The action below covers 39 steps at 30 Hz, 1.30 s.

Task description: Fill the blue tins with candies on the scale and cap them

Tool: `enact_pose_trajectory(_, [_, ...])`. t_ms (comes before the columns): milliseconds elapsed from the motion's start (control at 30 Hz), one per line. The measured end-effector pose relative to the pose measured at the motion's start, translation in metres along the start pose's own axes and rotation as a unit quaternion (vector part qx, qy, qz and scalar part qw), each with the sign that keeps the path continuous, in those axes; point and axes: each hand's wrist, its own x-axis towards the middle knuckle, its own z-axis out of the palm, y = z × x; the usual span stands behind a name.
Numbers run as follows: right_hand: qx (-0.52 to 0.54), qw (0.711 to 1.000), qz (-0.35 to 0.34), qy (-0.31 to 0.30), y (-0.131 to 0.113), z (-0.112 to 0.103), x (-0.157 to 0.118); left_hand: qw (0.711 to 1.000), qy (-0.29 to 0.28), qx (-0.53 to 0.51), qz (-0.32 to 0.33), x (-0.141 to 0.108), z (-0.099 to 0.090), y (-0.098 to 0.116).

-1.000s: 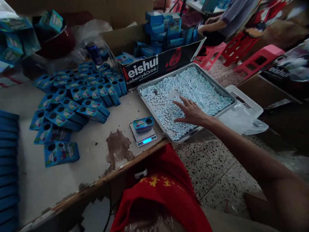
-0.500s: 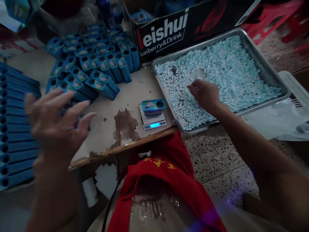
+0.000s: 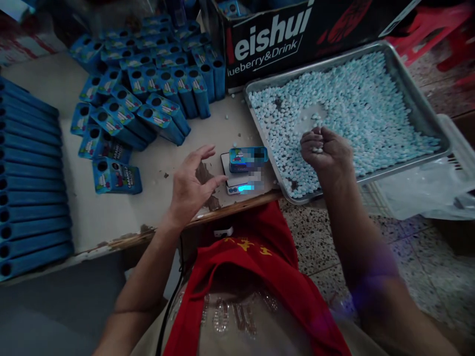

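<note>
My left hand [image 3: 195,183] is just left of a small digital scale [image 3: 233,183], thumb and fingers spread, with nothing in it. On the scale lies a blue candy box [image 3: 239,159] with a dark round hole in its top; part of it and of the lit display is blurred out. My right hand [image 3: 328,151] is over the metal tray [image 3: 408,81], fingers curled up around several small pale candies [image 3: 317,148]. Pale blue and white candies [image 3: 356,99] cover most of the tray, with a thin patch behind the hand.
Many blue boxes [image 3: 159,118] stand grouped at the back left, one box [image 3: 117,175] nearer the front. A long row of boxes [image 3: 33,198] lines the left edge. Behind the tray is a black carton [image 3: 267,44]. Clear plastic [image 3: 419,190] hangs at right, near red stools [image 3: 430,29].
My left hand has come right and down from above the boxes to beside the scale. My right hand has turned and lifted slightly, now showing candies in its curled fingers.
</note>
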Motion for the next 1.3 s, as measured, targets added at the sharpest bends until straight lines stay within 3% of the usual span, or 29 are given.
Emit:
enact_pose_trajectory(100, [-0.064, 0.994, -0.09, -0.026, 0.014, 0.012, -0.008, 0.998, 0.0, -0.055, -0.014, 0.009, 0.027, -0.003])
enact_pose_trajectory(200, [-0.052, 0.993, -0.104, -0.024, 0.012, 0.036, -0.014, 0.997, -0.028, -0.065, -0.021, 0.024, 0.045, -0.002])
enact_pose_trajectory(333, [0.031, 0.988, -0.145, -0.03, -0.025, 0.066, -0.018, 0.998, -0.037, -0.054, 0.007, 0.051, 0.055, 0.016])
enact_pose_trajectory(467, [0.119, 0.973, -0.198, 0.028, -0.078, 0.089, -0.025, 0.996, -0.026, -0.033, 0.074, 0.08, 0.061, 0.046])
enact_pose_trajectory(633, [0.046, 0.972, -0.203, 0.107, -0.108, 0.105, -0.034, 0.996, -0.019, -0.041, 0.079, 0.099, 0.076, 0.065])
enact_pose_trajectory(800, [-0.01, 0.962, -0.235, 0.138, -0.104, 0.098, -0.034, 0.996, -0.015, -0.06, 0.068, 0.101, 0.091, 0.066])
enact_pose_trajectory(900, [0.038, 0.959, -0.239, 0.148, -0.105, 0.094, -0.036, 0.995, -0.006, -0.067, 0.068, 0.101, 0.098, 0.067])
enact_pose_trajectory(1100, [0.157, 0.951, -0.246, 0.105, -0.117, 0.091, -0.04, 0.994, -0.007, -0.1, 0.048, 0.101, 0.107, 0.063])
enact_pose_trajectory(1200, [0.19, 0.94, -0.247, 0.142, -0.111, 0.07, -0.032, 0.986, -0.015, -0.165, 0.023, 0.093, 0.097, 0.052])
enact_pose_trajectory(1300, [0.028, 0.961, -0.232, 0.147, -0.086, 0.038, -0.03, 0.977, -0.008, -0.212, -0.002, 0.073, 0.073, 0.034])
